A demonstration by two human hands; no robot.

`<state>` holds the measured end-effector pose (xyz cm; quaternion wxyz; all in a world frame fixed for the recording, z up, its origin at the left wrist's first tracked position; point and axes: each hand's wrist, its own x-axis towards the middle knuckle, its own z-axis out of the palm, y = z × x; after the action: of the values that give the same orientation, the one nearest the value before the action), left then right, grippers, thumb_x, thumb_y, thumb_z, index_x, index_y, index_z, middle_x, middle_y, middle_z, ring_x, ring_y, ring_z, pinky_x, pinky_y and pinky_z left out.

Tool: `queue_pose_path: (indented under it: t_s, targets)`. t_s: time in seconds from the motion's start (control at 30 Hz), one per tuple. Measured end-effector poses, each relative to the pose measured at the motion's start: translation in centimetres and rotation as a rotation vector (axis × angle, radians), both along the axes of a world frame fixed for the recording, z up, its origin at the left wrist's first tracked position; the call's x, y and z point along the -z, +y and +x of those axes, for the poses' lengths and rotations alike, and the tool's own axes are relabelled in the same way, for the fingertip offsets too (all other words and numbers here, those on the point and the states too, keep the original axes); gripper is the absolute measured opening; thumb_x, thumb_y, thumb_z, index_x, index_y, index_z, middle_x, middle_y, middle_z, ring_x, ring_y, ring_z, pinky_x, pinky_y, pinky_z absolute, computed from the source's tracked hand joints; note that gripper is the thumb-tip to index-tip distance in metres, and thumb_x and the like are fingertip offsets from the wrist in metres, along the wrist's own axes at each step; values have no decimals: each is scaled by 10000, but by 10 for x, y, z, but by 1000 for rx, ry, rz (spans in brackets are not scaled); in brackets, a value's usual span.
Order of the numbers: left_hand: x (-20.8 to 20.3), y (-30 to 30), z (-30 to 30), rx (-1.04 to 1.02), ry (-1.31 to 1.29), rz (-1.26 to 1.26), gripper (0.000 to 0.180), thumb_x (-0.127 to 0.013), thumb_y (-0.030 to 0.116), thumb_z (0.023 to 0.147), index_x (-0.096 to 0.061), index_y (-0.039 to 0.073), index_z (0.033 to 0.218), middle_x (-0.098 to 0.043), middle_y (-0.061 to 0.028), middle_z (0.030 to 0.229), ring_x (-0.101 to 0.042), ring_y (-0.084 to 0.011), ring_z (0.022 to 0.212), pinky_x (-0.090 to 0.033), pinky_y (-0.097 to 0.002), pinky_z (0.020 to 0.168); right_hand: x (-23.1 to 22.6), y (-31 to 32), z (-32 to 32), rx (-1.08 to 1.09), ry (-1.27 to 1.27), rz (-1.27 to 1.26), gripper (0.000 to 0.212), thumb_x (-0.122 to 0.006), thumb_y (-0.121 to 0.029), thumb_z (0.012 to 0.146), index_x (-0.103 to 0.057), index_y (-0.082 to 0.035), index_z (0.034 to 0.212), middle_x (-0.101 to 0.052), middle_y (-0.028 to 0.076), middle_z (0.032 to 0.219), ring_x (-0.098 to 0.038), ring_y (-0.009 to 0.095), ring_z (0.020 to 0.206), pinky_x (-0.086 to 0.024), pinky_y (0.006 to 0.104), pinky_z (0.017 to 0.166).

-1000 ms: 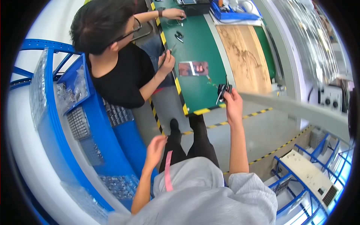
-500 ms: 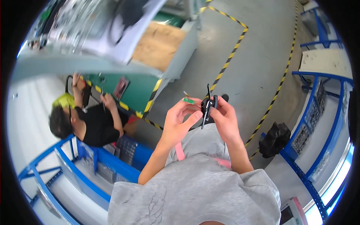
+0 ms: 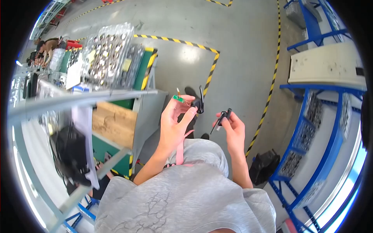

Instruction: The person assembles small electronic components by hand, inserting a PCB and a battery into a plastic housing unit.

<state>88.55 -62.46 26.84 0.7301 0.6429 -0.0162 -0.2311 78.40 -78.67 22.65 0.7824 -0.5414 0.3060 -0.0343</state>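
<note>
My left hand is closed on a black plastic part with a long thin arm sticking up. A small green circuit board stands out by its fingers, with thin wires running toward the black part. My right hand, a little way to the right, pinches a second black plastic part with a thin arm pointing down to the left. The two black parts are apart. Their exact kind is too small to make out.
At left stands a workbench with a brown board and clear trays of small parts. A grey metal rail crosses before it. Blue racks and a black bag are at right. Striped tape marks the grey floor.
The black parts, together before, are now apart: my left hand has moved left, my right hand slightly right and down. The view has shifted, showing more trays and floor ahead.
</note>
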Motion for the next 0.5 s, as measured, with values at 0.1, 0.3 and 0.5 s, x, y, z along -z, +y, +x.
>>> queue_pose_path:
  t_s: [0.1, 0.3, 0.5]
  targets:
    - [8, -46, 118, -34, -62, 25, 259, -640, 4, 904, -588, -16, 1157, -615, -63, 1053, -600, -125, 936, -476, -275, 865, 26, -56, 97, 40, 94, -28, 182, -525, -99, 979, -639, 31, 1035, -631, 26, 808, -585, 99, 723, -465, 260, 716]
    - [-24, -134, 381, 69, -255, 60, 268, -654, 19, 891, -591, -25, 1148, -604, -49, 1067, -568, -125, 931, -474, -275, 840, 23, -142, 298, 161, 269, -121, 260, -486, -177, 1020, -650, 20, 1066, -577, -7, 714, -505, 58, 636, -397, 222, 621]
    - [-66, -170, 615, 45, -241, -11, 252, -634, 13, 893, -607, -26, 1141, -605, -63, 1114, -565, -133, 962, -473, -279, 847, -11, -207, 555, 35, 224, -226, 287, -471, -208, 1032, -642, 19, 1069, -534, -17, 676, -501, 63, 624, -400, 228, 595]
